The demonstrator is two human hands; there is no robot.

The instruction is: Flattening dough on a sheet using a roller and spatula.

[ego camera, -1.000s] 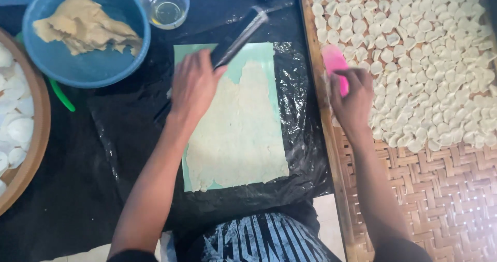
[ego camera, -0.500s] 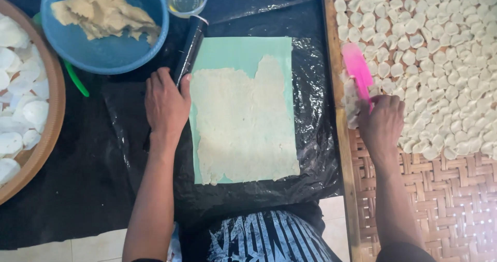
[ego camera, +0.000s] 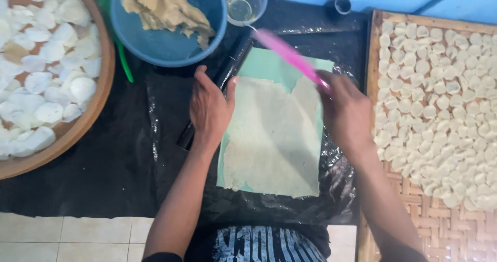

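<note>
A thin sheet of pale dough [ego camera: 274, 143] lies flat on a light green mat [ego camera: 269, 68], in the middle of a black plastic cover [ego camera: 103, 153] right in front of the person. The right hand [ego camera: 346, 112] is closed around a pink stick-like tool [ego camera: 287, 52], which slants up and to the left above the top of the mat. The tool looks blurry. The left hand [ego camera: 209, 109] lies open and flat at the left edge of the dough, with its fingers on a black rolling pin [ego camera: 222, 81] that lies along that side of the mat.

Above the left hand sits a blue bowl [ego camera: 155, 39] with a lump of tan dough [ego camera: 165, 5] inside. A small clear glass bowl [ego camera: 243, 5] stands just beside it. Far left is a round brown tray [ego camera: 101, 93] full of white round pieces [ego camera: 46, 70]. On the right, a woven tray [ego camera: 414, 231] holds many small pale dough pieces [ego camera: 440, 106] in rows.
</note>
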